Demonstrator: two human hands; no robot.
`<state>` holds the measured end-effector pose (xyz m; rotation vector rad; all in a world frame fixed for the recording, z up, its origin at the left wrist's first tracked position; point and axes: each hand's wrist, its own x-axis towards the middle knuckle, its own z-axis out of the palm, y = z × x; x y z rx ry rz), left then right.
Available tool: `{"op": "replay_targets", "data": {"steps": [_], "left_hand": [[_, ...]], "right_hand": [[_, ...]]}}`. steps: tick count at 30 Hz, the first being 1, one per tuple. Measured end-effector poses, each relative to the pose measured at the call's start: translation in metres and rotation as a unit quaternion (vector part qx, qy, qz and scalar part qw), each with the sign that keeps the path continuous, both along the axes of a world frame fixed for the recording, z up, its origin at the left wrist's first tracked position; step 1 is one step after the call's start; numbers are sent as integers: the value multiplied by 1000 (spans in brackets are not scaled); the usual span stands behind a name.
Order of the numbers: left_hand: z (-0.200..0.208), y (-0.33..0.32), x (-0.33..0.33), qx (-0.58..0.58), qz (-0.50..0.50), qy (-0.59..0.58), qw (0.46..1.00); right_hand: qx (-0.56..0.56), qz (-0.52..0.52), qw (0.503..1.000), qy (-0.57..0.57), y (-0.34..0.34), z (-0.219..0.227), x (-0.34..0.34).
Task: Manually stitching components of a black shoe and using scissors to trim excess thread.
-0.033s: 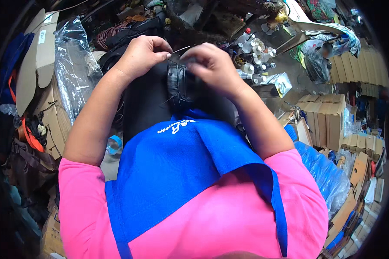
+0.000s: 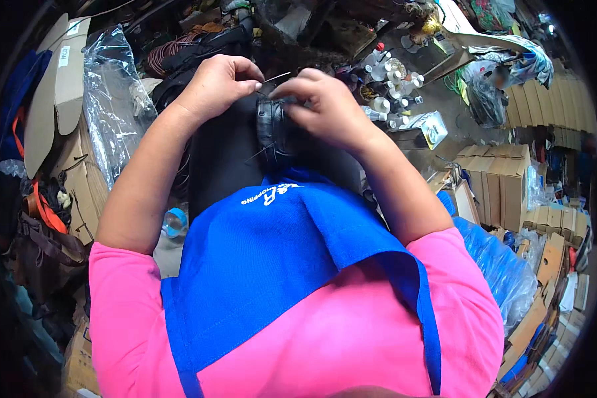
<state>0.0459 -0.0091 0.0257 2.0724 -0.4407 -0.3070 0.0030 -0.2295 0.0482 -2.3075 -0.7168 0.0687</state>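
The person is resting a black, ribbed leather piece (image 2: pixel 275 129) on the lap, above the upper edge of a blue apron (image 2: pixel 272 265). The left hand (image 2: pixel 215 86) is pinching a thin thread (image 2: pixel 274 77), fingers closed together; the right hand (image 2: pixel 328 109) is clamping down on the leather. Beyond the knees, small white bottles (image 2: pixel 385 99) are crowding the floor; crinkled clear plastic sheeting (image 2: pixel 109 99) is lying left, stacked cardboard boxes (image 2: pixel 504 179) right.

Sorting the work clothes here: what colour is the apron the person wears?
Bright blue apron, worn over a pink top; the head view shows it.
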Motion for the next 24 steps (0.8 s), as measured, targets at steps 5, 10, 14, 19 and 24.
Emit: {"op": "replay_targets", "data": {"steps": [5, 10, 14, 19, 24], "left_hand": [[7, 0, 1, 43, -26, 22, 998], [8, 3, 3, 73, -60, 17, 995], [9, 6, 5, 57, -113, -72, 989], [10, 12, 13, 80, -170, -142, 972], [18, 7, 26, 107, -198, -146, 963]], "right_hand": [[-143, 53, 988, -17, 9, 0, 3], [-113, 54, 992, -1, 5, -4, 1], [-60, 44, 996, -56, -1, -21, -6], [20, -52, 998, -11, -3, -20, -27], [-56, -69, 985, -148, 13, -18, -22]]}}
